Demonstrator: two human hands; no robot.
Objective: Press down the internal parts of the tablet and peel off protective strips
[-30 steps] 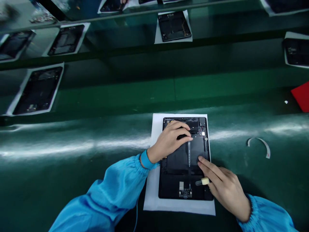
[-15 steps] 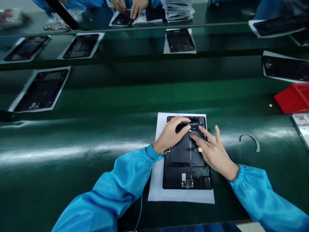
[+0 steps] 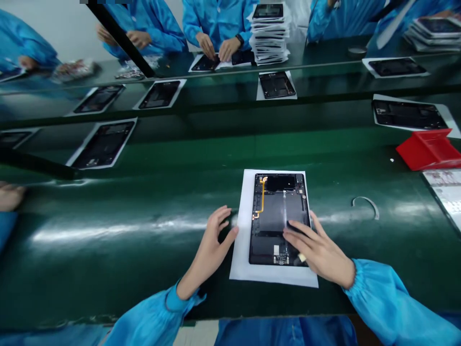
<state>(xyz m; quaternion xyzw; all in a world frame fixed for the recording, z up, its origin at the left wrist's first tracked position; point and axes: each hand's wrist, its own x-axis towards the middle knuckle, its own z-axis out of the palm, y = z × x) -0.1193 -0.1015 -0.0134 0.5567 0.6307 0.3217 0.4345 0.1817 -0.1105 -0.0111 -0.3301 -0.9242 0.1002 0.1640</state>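
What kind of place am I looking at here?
Most likely an electronics assembly line. Opened tablets lie on white sheets along a green conveyor belt, finished units stand stacked, and co-workers in blue smocks work opposite.

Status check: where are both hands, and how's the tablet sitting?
Left hand open, off the tablet, at the white sheet edge. Right hand fingers on tablet. Tablet flat on sheet, back open. Nothing in the way.
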